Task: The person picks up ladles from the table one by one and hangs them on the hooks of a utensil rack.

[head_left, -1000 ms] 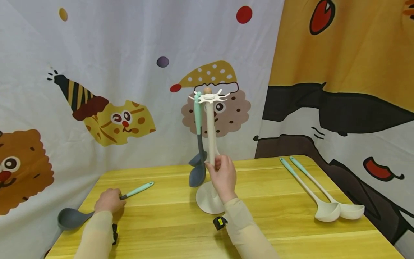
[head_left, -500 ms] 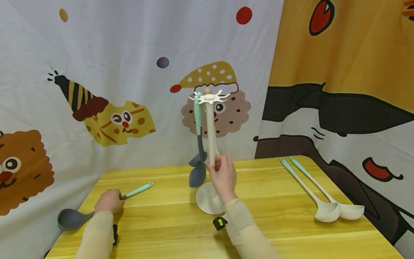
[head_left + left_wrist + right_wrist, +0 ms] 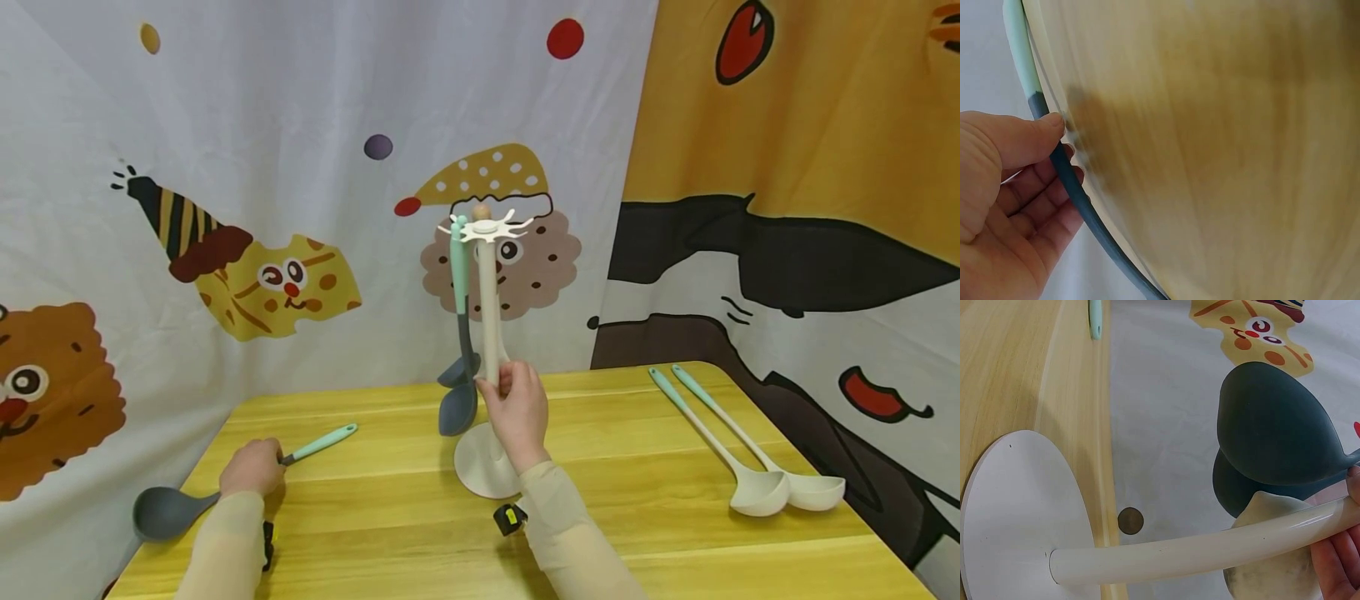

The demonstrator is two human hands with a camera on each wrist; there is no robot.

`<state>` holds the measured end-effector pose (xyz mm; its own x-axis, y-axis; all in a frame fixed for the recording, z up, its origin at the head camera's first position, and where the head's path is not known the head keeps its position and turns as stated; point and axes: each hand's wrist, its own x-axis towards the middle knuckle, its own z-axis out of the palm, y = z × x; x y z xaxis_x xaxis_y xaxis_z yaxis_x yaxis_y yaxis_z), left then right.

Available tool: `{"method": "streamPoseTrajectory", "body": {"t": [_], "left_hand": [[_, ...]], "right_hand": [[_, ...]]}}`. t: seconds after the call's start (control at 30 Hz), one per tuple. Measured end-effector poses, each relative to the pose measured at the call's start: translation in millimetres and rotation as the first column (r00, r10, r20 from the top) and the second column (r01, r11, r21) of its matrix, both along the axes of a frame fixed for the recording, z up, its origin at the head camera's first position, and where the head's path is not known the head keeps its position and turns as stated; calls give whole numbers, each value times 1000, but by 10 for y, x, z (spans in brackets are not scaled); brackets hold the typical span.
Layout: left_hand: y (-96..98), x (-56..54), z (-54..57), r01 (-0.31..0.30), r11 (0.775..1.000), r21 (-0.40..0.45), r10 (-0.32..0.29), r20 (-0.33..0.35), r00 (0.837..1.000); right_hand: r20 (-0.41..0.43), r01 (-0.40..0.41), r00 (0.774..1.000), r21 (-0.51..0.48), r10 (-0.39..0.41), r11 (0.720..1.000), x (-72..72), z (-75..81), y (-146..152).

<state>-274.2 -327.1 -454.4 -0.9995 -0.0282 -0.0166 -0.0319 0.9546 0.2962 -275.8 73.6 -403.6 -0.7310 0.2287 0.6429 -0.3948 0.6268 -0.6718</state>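
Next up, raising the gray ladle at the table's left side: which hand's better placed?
Left, I'd say: the left hand holds the gray ladle by its shaft, whereas the right hand grips the white stand, away from that ladle.

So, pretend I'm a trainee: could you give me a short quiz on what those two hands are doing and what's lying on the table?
1. True or false: the right hand grips the pole of the white stand.
2. What does the left hand hold?
a) a wooden spoon
b) a grey ladle with a green handle
c) a red cup
3. How many white ladles lie on the table?

Key:
1. True.
2. b.
3. Two.
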Motion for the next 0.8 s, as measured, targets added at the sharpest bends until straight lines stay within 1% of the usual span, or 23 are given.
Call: {"method": "streamPoseTrajectory", "body": {"t": [0.23, 0.47, 0.8], "left_hand": [[14, 11, 3, -6, 1000, -11, 6, -13, 1000], [0, 13, -24, -4, 1000, 18, 5, -27, 1000], [6, 8, -18, 23, 999, 43, -19, -106, 994]], "right_hand": [[-4, 1, 1000, 3, -1, 1000, 7, 2, 0], [-14, -4, 1000, -1, 4, 1000, 12, 5, -1], [-37, -3, 999, 1, 3, 1000, 17, 6, -1]]}}
